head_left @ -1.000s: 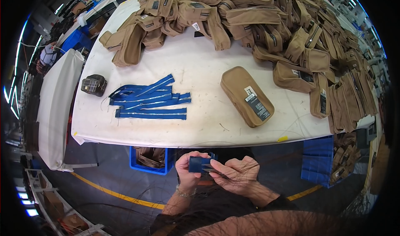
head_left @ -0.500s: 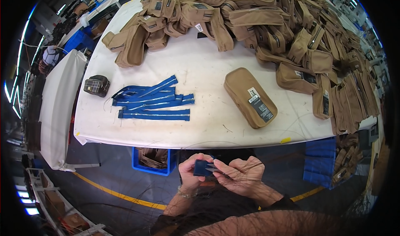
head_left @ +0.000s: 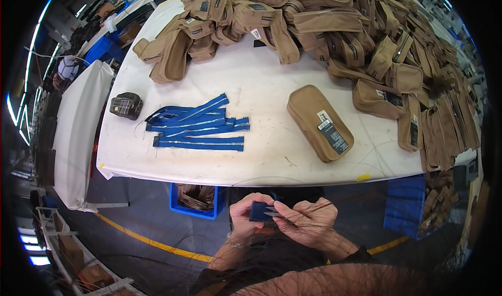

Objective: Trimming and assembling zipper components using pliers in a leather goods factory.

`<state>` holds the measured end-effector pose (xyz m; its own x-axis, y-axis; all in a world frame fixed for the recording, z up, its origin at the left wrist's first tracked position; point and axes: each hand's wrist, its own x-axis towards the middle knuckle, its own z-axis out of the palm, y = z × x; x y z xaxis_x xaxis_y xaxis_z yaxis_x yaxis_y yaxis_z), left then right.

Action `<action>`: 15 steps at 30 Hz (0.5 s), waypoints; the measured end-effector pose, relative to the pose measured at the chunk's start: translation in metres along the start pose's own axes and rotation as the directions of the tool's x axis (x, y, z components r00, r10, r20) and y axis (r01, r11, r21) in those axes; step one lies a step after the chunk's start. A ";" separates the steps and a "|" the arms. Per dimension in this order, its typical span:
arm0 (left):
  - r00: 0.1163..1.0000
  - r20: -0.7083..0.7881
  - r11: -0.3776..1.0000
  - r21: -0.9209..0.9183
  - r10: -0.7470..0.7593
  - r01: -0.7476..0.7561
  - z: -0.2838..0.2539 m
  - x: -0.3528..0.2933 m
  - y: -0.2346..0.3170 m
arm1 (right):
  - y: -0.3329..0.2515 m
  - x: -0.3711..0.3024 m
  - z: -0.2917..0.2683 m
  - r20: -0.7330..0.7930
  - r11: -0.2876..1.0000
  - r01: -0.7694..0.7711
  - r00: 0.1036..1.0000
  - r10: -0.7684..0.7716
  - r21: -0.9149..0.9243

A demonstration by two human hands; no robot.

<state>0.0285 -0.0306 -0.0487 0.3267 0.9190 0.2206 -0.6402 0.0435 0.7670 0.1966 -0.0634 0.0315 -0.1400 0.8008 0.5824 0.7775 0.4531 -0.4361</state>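
Note:
Just off the table's near edge, my left hand [head_left: 243, 215] pinches a small dark blue fabric piece [head_left: 258, 211], which looks like the end of a zipper strip. My right hand [head_left: 311, 224] is closed around metal thread snips [head_left: 270, 213]; their two pointed blades reach the right edge of the blue piece. My fingers hide the handle. On the table in front of me lie several blue zipper strips [head_left: 198, 141] in a loose overlapping pile. To their right rests a tan zip pouch [head_left: 311, 115] with a dark label.
A heap of tan pouches [head_left: 327, 21] covers the far and right side of the white table [head_left: 225, 165]. A small dark plaid pouch [head_left: 126, 106] sits at the left. Below the edge stand a blue crate [head_left: 172, 204] of brown goods and another blue bin [head_left: 402, 207].
The whole view has shifted slightly, so the table's things appear a little farther right. Both hands keep hold of the blue piece and the snips, with the blades still at its edge.

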 end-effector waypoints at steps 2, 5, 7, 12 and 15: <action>1.000 -0.027 0.999 -0.040 -0.013 0.012 0.001 -0.001 -0.002 | 0.002 -0.002 0.002 -0.002 1.000 -0.003 1.000 0.003 0.005; 0.997 -0.033 0.995 -0.080 -0.068 0.065 0.004 -0.002 -0.002 | 0.002 -0.003 0.003 -0.023 1.000 -0.004 1.000 0.004 0.017; 0.996 -0.045 0.987 -0.144 -0.078 0.070 0.007 -0.002 -0.002 | 0.002 -0.006 0.004 -0.039 1.000 -0.002 0.999 0.003 0.029; 0.995 -0.041 0.985 -0.150 -0.086 0.079 0.012 0.000 0.001 | 0.002 -0.010 0.004 -0.037 0.997 -0.036 0.999 0.038 0.066; 0.995 -0.039 0.984 -0.157 -0.089 0.082 0.012 0.000 0.000 | 0.003 -0.010 0.006 -0.062 0.998 0.002 0.998 0.001 0.055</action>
<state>0.0375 -0.0351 -0.0413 0.3554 0.9260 0.1275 -0.7121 0.1799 0.6786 0.1964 -0.0673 0.0200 -0.1011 0.7757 0.6230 0.7424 0.4757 -0.4718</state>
